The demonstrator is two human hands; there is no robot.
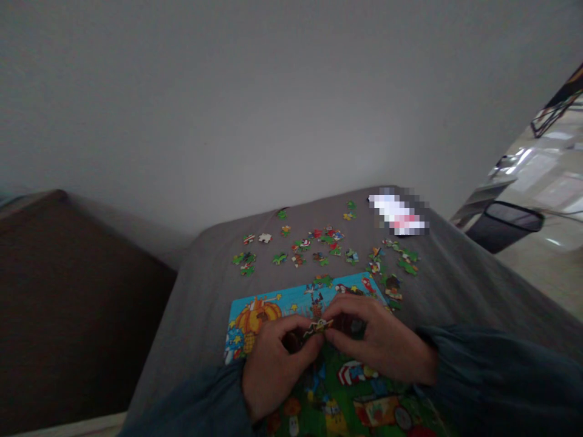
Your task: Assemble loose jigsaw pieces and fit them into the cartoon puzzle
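A colourful jigsaw puzzle (pixel 268 312), partly assembled, lies on a grey cloth-covered table (pixel 204 315) just in front of me. My left hand (pixel 276 370) and my right hand (pixel 380 340) meet over its middle, fingers curled. Between their fingertips they pinch a small puzzle piece (pixel 319 326), held just above the picture. Several loose pieces (pixel 319 246) are scattered on the cloth beyond the puzzle. Dark blue sleeves cover both my forearms.
A blurred white and pink object (pixel 401 215) lies at the table's far right corner. A dark brown surface (pixel 59 303) fills the left. A black bin (pixel 507 224) stands on the shiny floor at right. A plain wall rises behind the table.
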